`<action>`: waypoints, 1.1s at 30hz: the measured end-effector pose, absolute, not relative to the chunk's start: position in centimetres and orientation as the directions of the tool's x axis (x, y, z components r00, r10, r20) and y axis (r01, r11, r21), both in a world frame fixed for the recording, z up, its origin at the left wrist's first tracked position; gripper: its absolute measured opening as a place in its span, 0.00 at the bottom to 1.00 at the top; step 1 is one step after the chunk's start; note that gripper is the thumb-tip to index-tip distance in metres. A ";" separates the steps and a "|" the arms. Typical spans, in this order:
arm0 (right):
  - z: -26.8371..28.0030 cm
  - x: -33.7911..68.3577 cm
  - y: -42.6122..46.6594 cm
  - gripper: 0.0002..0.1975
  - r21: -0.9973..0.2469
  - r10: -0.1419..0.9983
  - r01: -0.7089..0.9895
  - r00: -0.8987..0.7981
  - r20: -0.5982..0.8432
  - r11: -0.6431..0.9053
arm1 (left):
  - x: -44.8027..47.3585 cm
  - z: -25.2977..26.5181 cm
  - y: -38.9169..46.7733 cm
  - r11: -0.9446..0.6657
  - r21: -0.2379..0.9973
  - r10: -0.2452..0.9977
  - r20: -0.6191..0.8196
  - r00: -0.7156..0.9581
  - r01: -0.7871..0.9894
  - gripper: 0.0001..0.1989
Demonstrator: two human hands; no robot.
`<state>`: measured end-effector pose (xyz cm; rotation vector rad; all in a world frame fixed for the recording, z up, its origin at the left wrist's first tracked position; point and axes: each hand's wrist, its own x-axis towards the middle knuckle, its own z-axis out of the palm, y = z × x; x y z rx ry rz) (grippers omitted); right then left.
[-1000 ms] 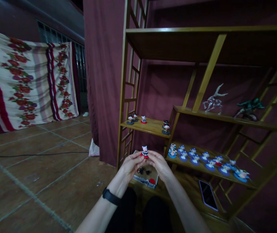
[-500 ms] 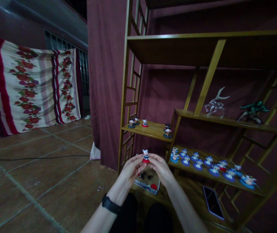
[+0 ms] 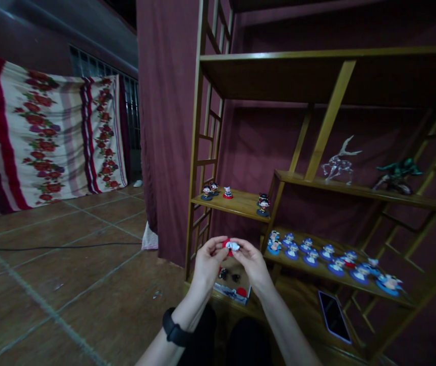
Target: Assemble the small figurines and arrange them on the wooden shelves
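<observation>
Between my two hands is a small white figurine (image 3: 233,246) with a red base, tipped over on its side. My left hand (image 3: 210,260) pinches it at the red base, and my right hand (image 3: 249,255) grips its white end. Just below them lies an open box (image 3: 236,294) holding a few small dark pieces and a red disc (image 3: 241,292). A similar red-based figurine (image 3: 227,192) stands upright on the small shelf (image 3: 236,203) ahead, between dark-haired figurines (image 3: 207,191) at the left and more dark-haired figurines (image 3: 264,204) at the right.
On the lower right shelf stand several blue-and-white figurines (image 3: 311,257). A phone (image 3: 334,316) lies beneath them. Higher up are a clear deer ornament (image 3: 338,165) and a dark green ornament (image 3: 401,175). A black cable (image 3: 57,249) crosses the tiled floor at left.
The figurine in my hands was upright and is now turned on its side, its red base toward my left hand. My hands have stayed in nearly the same place.
</observation>
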<state>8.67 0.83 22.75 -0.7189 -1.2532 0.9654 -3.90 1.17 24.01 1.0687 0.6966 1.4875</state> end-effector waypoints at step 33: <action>23.8 8.6 -2.1 0.15 -0.899 0.976 -0.398 -0.030 0.214 0.185 | -5.1 24.5 0.7 0.317 0.751 0.920 -0.096 0.379 -0.579 0.10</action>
